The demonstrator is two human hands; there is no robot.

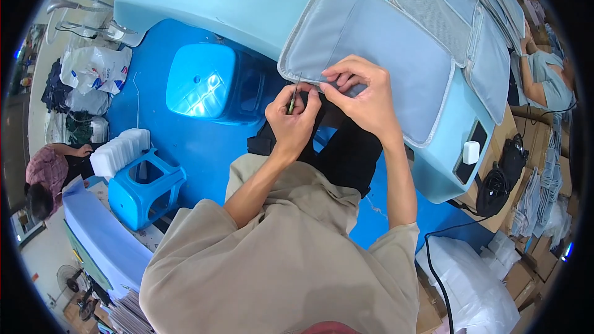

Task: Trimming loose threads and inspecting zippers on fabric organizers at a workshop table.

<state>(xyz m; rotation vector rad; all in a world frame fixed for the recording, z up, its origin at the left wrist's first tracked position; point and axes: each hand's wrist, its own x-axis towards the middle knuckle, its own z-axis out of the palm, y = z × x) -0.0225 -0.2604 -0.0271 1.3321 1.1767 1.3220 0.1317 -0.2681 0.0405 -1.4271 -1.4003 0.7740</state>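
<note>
A grey fabric panel (396,55) with a pale bound edge and a seam across it lies on the light blue table, its near corner reaching over the table's edge. My left hand (291,117) is closed around small thread snips (291,104), whose thin blades point up beside that corner. At the same edge, my right hand (366,96) pinches the binding between thumb and forefinger, its other fingers curled. The two hands' fingertips almost meet. Whether a loose thread is between them is too small to tell.
More grey fabric panels (436,9) are stacked at the far right of the table (247,0). A phone (463,170) with a white case on it lies near its right end. Blue stools (201,80) stand left. Two other people sit at the far left and right.
</note>
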